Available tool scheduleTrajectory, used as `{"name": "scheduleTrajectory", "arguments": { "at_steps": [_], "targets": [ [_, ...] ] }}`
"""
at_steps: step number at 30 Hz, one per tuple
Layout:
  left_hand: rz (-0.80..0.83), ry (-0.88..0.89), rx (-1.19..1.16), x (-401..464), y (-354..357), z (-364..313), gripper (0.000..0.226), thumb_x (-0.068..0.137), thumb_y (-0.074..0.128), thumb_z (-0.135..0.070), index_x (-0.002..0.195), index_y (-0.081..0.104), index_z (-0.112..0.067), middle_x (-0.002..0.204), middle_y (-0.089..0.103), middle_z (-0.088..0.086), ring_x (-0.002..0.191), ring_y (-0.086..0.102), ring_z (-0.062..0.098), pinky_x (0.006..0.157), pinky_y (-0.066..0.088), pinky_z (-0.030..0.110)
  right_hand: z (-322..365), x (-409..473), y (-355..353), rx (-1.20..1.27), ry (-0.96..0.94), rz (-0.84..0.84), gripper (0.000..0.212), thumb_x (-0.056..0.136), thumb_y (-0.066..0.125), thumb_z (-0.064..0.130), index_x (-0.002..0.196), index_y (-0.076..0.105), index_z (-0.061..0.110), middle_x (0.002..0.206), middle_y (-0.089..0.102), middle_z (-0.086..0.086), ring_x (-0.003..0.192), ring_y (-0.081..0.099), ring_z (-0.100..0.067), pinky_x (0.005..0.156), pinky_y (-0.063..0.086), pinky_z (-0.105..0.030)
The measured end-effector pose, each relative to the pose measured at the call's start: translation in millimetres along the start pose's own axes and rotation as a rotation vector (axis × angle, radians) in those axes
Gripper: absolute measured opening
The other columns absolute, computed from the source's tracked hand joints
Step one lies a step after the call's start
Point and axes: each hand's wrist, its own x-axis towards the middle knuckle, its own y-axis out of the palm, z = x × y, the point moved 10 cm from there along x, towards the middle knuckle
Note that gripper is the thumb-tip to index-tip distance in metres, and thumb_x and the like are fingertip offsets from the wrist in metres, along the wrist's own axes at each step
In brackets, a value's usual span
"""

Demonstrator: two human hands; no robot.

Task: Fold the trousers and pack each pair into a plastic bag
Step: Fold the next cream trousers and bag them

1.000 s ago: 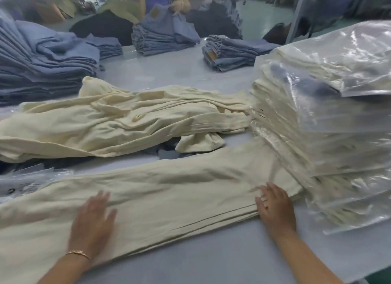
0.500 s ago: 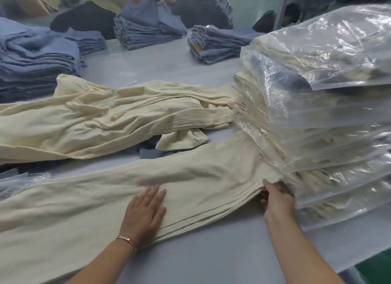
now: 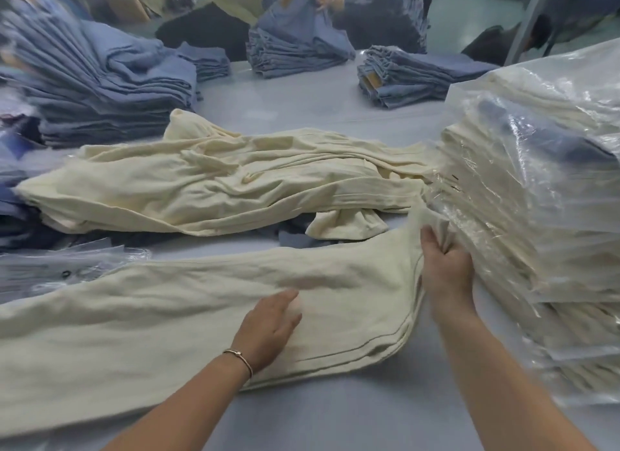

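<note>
From the head camera, the cream trousers (image 3: 208, 316) lie lengthwise across the grey desk (image 3: 352, 417), just beside the stack of bagged trousers (image 3: 536, 215). The right hand (image 3: 444, 269), which half a second ago reached under the trouser end, now grips that end in curled fingers and has lifted it. The left hand (image 3: 270, 326) stays flat, fingers straight, pressing the cloth, shifted slightly right.
</note>
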Motion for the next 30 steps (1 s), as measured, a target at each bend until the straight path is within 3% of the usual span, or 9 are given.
{"name": "scheduleTrajectory", "arguments": {
  "at_steps": [4,6,11,14,16,18,23,26,30],
  "targets": [
    [-0.099,-0.358,-0.780,-26,-22,43,0.030,0.101,0.040,-0.040,0.117,0.062,-0.028,0.126,0.062,-0.008,0.124,0.052,0.013,0.102,0.038,0.031,70,-69,82,0.110,-0.230,0.252,0.030,0.097,0.047,0.044,0.117,0.060,0.027,0.102,0.065,0.009,0.093,0.058,-0.005,0.082,0.045,-0.025],
    [-0.102,-0.494,-1.197,-36,-29,67,0.054,0.096,0.030,-0.058,0.118,0.063,-0.021,0.118,0.068,-0.001,0.117,0.059,0.020,0.094,0.046,0.040,98,-124,131,0.136,-0.411,0.430,0.033,0.096,0.046,0.036,0.128,0.052,0.035,0.122,0.060,0.014,0.112,0.052,0.003,0.095,0.039,-0.018],
    [0.210,-0.365,-2.004,-57,-77,106,0.096,0.085,0.034,-0.077,0.141,0.042,0.001,0.142,0.042,0.029,0.134,0.038,0.042,0.110,0.030,0.055,56,-263,253,-0.484,-0.708,1.028,0.055,0.099,0.044,0.043,0.150,0.024,0.034,0.158,0.025,0.002,0.144,0.020,-0.013,0.116,0.020,-0.042],
    [0.200,-0.456,-1.679,-74,-86,136,0.064,0.093,0.052,-0.050,0.129,0.054,0.003,0.127,0.056,0.030,0.116,0.057,0.040,0.098,0.046,0.052,12,-299,275,-0.714,-0.702,1.212,0.067,0.095,0.041,0.056,0.152,0.016,0.033,0.160,0.014,0.003,0.146,0.012,-0.012,0.118,0.012,-0.037],
    [0.055,-0.520,-1.330,-77,-91,164,0.035,0.087,0.063,-0.015,0.117,0.060,0.001,0.114,0.065,0.028,0.098,0.066,0.036,0.091,0.050,0.052,9,-289,273,-0.703,-0.695,1.127,0.065,0.095,0.041,0.056,0.151,0.020,0.032,0.159,0.018,0.005,0.145,0.015,-0.010,0.118,0.011,-0.032],
    [-0.046,-0.507,-1.206,-75,-106,173,0.034,0.087,0.059,0.004,0.119,0.060,-0.005,0.110,0.067,0.025,0.097,0.064,0.038,0.094,0.046,0.057,16,-264,262,-0.674,-0.710,0.940,0.060,0.096,0.040,0.055,0.149,0.027,0.030,0.157,0.024,0.008,0.144,0.020,-0.009,0.117,0.011,-0.026],
    [-0.203,-0.413,-1.072,-77,-157,213,0.044,0.085,0.060,0.006,0.118,0.064,-0.022,0.103,0.071,0.003,0.089,0.063,0.021,0.088,0.050,0.037,26,-180,234,-0.798,-0.673,0.386,0.064,0.095,0.020,0.060,0.151,0.025,0.029,0.159,0.017,0.006,0.148,0.010,-0.014,0.117,0.001,-0.041],
    [-0.199,-0.480,-0.866,-95,-145,246,0.037,0.083,0.060,0.011,0.101,0.066,-0.020,0.079,0.072,-0.008,0.079,0.062,0.020,0.072,0.051,0.021,-27,-157,256,-1.091,-0.475,0.525,0.068,0.095,0.013,0.063,0.153,-0.002,0.033,0.161,-0.013,0.003,0.147,-0.015,-0.016,0.119,-0.004,-0.047],
    [-0.192,-0.589,-0.812,-113,-124,267,0.037,0.063,0.065,-0.015,0.099,0.064,-0.022,0.095,0.072,0.009,0.094,0.066,0.031,0.092,0.050,0.047,-79,-175,279,-1.317,-0.475,0.668,0.069,0.095,0.017,0.064,0.151,-0.010,0.034,0.156,-0.030,0.001,0.141,-0.033,-0.025,0.115,-0.015,-0.052]
  ]
}}
